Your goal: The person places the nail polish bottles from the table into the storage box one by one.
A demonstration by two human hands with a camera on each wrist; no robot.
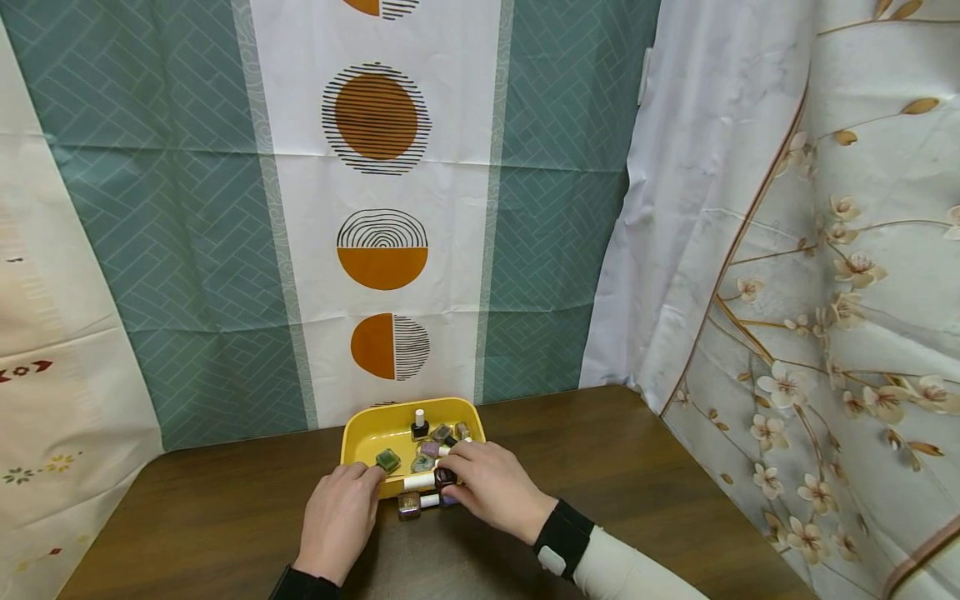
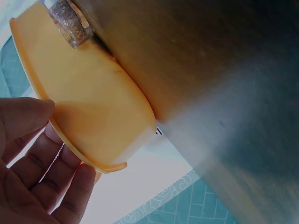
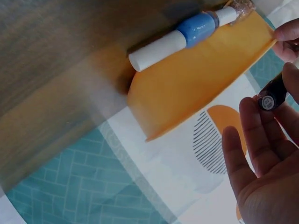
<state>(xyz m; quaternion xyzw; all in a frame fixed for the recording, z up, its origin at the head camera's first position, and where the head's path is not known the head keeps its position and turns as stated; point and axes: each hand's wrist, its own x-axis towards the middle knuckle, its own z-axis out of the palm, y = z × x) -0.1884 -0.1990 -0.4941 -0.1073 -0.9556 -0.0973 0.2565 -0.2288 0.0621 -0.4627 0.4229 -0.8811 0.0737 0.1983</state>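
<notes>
My left hand (image 1: 341,512) grips the near-left rim of a yellow plastic tray (image 2: 93,102), thumb outside the wall and fingers over the edge. My right hand (image 1: 498,487) pinches a dark nail polish bottle (image 1: 446,477) between thumb and fingers, above the tray's near rim. Its white cap points left in the head view, and its round base (image 3: 267,102) shows in the right wrist view. Along the tray's front wall lie a glittery nail polish bottle (image 1: 409,506) and a blue one (image 3: 198,29), both with white caps. The right hand partly hides the blue one in the head view.
Inside the tray, a black bottle (image 1: 420,427) stands upright with its white cap up. A green bottle (image 1: 387,460), a purple one (image 1: 431,449) and several others lie around it. The brown wooden table (image 1: 225,500) meets patterned curtains (image 1: 570,250) behind and at the sides.
</notes>
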